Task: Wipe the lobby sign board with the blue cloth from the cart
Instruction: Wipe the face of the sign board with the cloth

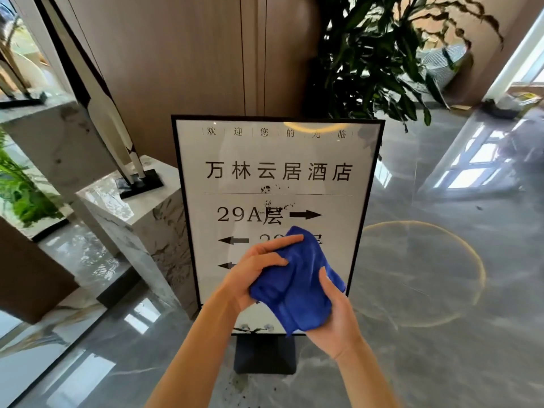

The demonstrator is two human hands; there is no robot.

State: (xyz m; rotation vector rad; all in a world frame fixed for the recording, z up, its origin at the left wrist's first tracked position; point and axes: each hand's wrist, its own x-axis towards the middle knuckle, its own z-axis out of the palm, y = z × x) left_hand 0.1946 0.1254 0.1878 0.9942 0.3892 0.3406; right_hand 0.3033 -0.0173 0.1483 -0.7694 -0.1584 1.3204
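The blue cloth [297, 285] is already in hand, bunched between both hands in front of the lower half of the sign board [276, 178], which stands upright on its dark base [264, 356] on the grey floor [426, 334]. The step looks like gathering the cloth into a pad before wiping. Dark specks [275, 198] sit near the middle of the board, above the cloth; the next move likely calls for raising the pad there and pressing it flat against the glass. The left hand [256, 269] has its grip curled over the cloth's left edge, thumb on top. The right hand [338, 316] cups it from below, fingers wrapped behind, thumb up.
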